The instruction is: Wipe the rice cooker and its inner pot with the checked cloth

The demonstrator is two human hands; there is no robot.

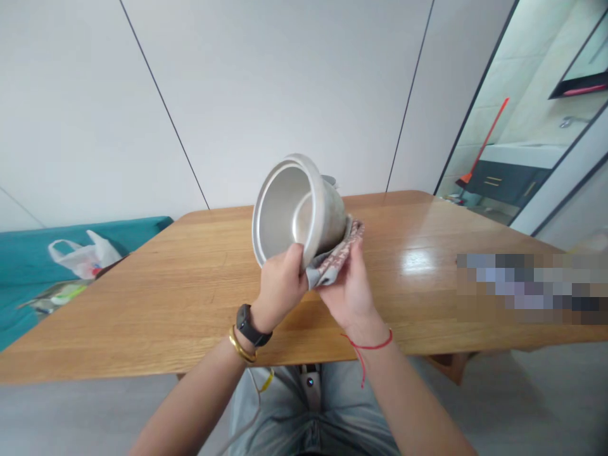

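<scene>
A metal pot (332, 212) is held up over the wooden table (204, 291), tilted on its side with its open mouth facing left. The inside is bare, shiny metal. My left hand (282, 278) grips the lower rim, thumb over the edge. Under the pot's outer wall, my right hand (349, 282) presses a grey and reddish patterned cloth (335, 256) against the metal. The cloth is bunched between my palm and the pot. Part of a grey piece, perhaps a handle, shows behind the pot; its shape is mostly hidden.
A teal sofa (19, 259) stands left of the table, with a white plastic bag (85, 256) on it. At the table's right end lies a pixelated area (527, 288). A pale panelled wall is behind; an orange broom (489, 142) leans in the room at right.
</scene>
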